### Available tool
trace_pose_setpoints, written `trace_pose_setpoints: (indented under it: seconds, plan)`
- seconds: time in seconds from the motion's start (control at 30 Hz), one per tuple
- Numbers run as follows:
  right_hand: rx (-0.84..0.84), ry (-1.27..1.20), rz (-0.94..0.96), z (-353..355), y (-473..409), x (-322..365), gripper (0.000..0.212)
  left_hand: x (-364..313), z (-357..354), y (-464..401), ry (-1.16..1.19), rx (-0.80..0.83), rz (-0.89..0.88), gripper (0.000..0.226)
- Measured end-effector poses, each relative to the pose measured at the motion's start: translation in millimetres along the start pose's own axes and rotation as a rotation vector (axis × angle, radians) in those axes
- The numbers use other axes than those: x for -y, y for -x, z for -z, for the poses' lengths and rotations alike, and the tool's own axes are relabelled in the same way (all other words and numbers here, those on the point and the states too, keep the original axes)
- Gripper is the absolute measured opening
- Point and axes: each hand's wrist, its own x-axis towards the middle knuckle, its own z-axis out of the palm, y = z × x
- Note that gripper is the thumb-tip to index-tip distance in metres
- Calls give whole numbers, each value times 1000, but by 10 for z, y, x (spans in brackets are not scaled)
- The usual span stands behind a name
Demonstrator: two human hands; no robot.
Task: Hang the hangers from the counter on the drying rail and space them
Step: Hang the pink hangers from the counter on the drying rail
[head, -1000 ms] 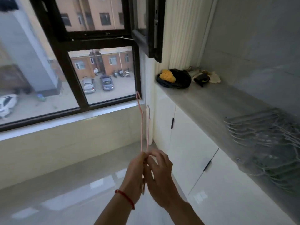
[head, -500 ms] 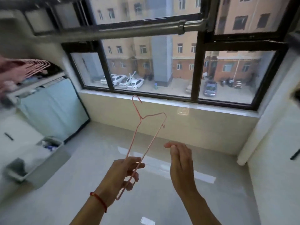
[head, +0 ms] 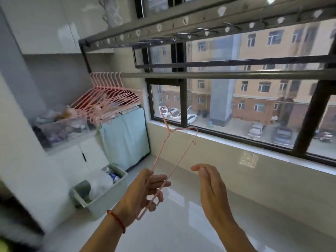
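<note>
My left hand point(head: 145, 192) grips the lower end of a thin pink wire hanger point(head: 177, 156), which points up and forward with its hook near the window sill. My right hand point(head: 211, 186) floats beside it, fingers straight, holding nothing. The grey drying rail point(head: 218, 75) runs across the window above and ahead of both hands. Several pink hangers point(head: 109, 95) hang bunched close together at the rail's left end.
An upper rack bar with white clips point(head: 181, 24) runs above the rail. At lower left a pale green bin point(head: 101, 199) stands on the glossy floor. A white cabinet point(head: 72, 153) carries a clear box of clutter, beside a teal covered unit point(head: 127, 139).
My view has swung from the counter on the right to the window and then up to the rail. My right hand has let go of the hanger, which my left hand now carries alone.
</note>
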Motion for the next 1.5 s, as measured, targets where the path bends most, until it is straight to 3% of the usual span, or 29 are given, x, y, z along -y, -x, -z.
trace_pose_setpoints:
  seconds: [0.27,0.83,1.13,1.5]
  plan:
    - [35,-12,52,-1255,-486,108,24,-762,1278,-586,-37,-16,-61,60]
    - [50,-112,79,-2368,-1960,-153,26,-2100,2193,-1956,-80,-87,-142,60]
    - [30,-61,91,-2671,-2273,-244,25,-2288,2407,-2497,-129,-76,-141,55]
    - [4,20,39,-2955,-2358,-490,24,-2036,2608,-2841,-171,-137,-155,42]
